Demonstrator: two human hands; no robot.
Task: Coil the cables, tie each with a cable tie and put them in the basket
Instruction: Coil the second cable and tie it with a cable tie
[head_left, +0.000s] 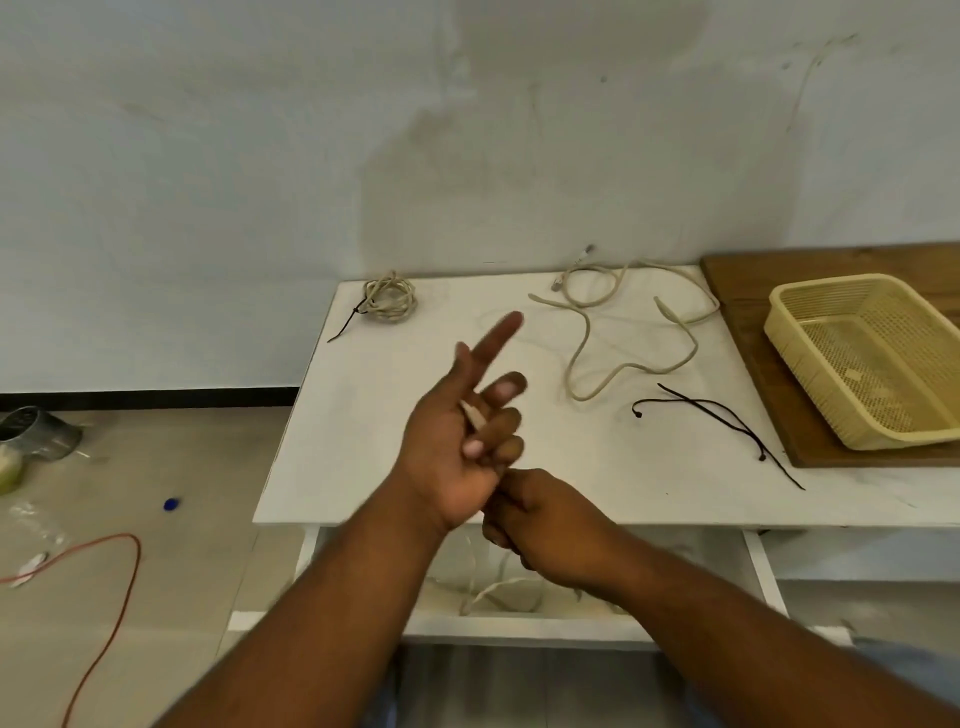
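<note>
view: one head-worn wide-angle cam
from: above desk's (348, 441) near edge
facing: forward and down, across desk to wall (208, 182), floor (182, 457) at left
nearness: close; left hand (457, 431), right hand (540, 519) mid-frame

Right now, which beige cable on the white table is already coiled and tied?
The small beige coil at the white table's far-left corner, cinched with a black cable tie. The other beige cable sprawls loose, untied, toward the yellow plastic basket.
</note>
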